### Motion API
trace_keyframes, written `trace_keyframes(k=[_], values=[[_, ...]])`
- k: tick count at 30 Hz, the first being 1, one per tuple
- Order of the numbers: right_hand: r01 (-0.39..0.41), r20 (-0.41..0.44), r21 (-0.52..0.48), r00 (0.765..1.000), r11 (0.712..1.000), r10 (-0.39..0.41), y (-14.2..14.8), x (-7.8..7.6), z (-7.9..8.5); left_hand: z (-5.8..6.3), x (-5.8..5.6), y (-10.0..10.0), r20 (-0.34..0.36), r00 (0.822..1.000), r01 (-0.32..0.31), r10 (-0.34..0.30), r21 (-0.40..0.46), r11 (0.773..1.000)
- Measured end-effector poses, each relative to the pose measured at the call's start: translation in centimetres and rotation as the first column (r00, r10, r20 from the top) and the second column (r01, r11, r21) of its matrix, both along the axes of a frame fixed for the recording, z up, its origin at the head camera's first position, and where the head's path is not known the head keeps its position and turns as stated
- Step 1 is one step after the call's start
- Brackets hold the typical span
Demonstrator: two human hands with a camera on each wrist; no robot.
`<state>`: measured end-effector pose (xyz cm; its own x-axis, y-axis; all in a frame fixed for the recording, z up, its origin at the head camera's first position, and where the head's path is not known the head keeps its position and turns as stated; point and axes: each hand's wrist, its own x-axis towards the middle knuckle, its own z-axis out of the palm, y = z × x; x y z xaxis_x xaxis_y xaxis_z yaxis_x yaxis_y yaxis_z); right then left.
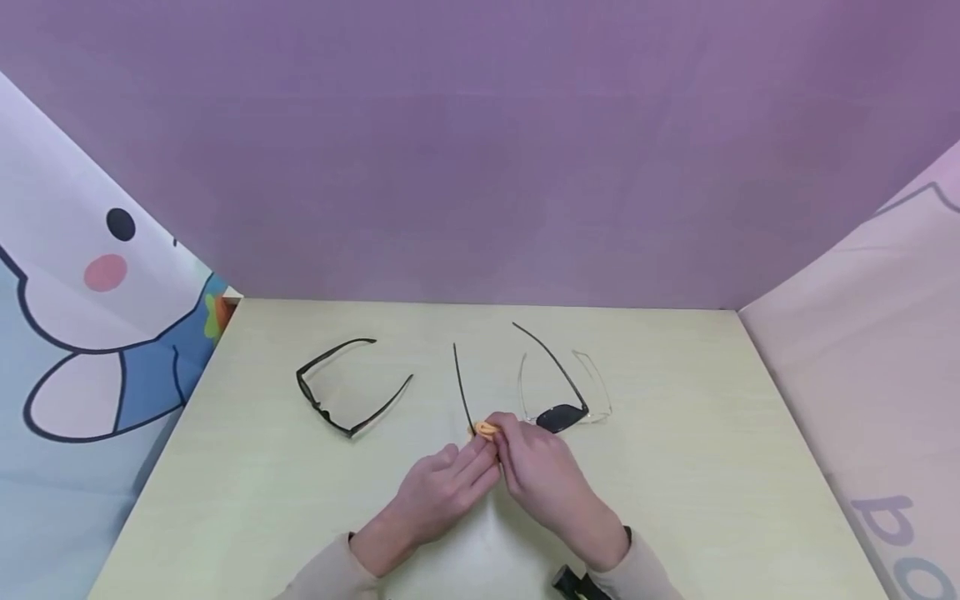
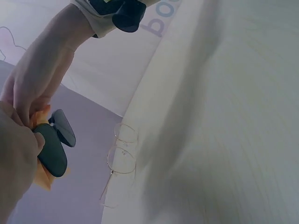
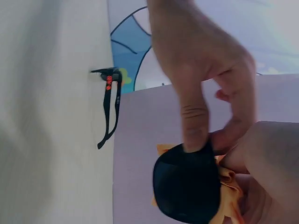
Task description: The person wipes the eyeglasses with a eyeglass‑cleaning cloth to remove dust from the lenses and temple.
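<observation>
A pair of sunglasses [image 1: 561, 417] with dark lenses and thin temples is held up between both hands, its temples pointing away from the person. My left hand [image 1: 453, 490] pinches one side of it; in the right wrist view, the left thumb lies on the face of a dark lens [image 3: 187, 186]. My right hand [image 1: 547, 473] grips a bunched orange cloth [image 1: 486, 429] against the same lens area. Folds of the cloth [image 3: 229, 198] stick out around the lens. In the left wrist view the other lens [image 2: 64, 127] is uncovered. The right fingertips are partly hidden by cloth.
Black-framed glasses [image 1: 307, 390] lie with temples spread at the table's left. Behind the sunglasses, thin wire-framed glasses [image 1: 604, 392] rest on the pale table [image 1: 712, 467]. A purple panel [image 1: 480, 167] rises at the back, with printed sheets at both sides.
</observation>
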<state>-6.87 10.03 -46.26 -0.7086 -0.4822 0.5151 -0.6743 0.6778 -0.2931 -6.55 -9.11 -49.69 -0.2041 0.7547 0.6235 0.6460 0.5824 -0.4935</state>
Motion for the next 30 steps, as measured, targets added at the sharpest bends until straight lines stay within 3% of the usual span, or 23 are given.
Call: trace_keyframes(k=[4,10,16,22,25,30], values=[[0.016,0.085,-0.102,0.996,0.995,-0.007,0.12,0.38,0.57,-0.02,0.02,-0.19,0.015,1.0,-0.016,0.016,0.004,1.0],[0.025,0.191,-0.224,0.981,0.974,0.019,-0.22,0.72,0.96,0.0,-0.12,-0.37,-0.028,1.0,-0.002,0.001,-0.004,1.0],[0.053,0.217,-0.179,0.976,0.982,-0.013,-0.72,0.63,0.79,-0.15,-0.03,-0.16,-0.047,0.999,0.021,-0.021,-0.004,1.0],[0.107,0.175,-0.102,0.981,0.989,-0.088,-0.63,0.52,0.88,-0.12,0.09,0.24,-0.004,1.0,-0.022,0.022,0.012,1.0],[0.112,0.186,-0.159,0.979,0.981,-0.081,-0.44,0.61,0.97,-0.05,0.03,0.32,0.006,0.999,-0.032,0.032,0.016,0.999],[0.079,0.265,-0.296,0.964,0.952,0.003,-0.12,0.87,1.04,-0.03,-0.1,0.05,0.005,1.0,-0.013,0.012,0.013,1.0]])
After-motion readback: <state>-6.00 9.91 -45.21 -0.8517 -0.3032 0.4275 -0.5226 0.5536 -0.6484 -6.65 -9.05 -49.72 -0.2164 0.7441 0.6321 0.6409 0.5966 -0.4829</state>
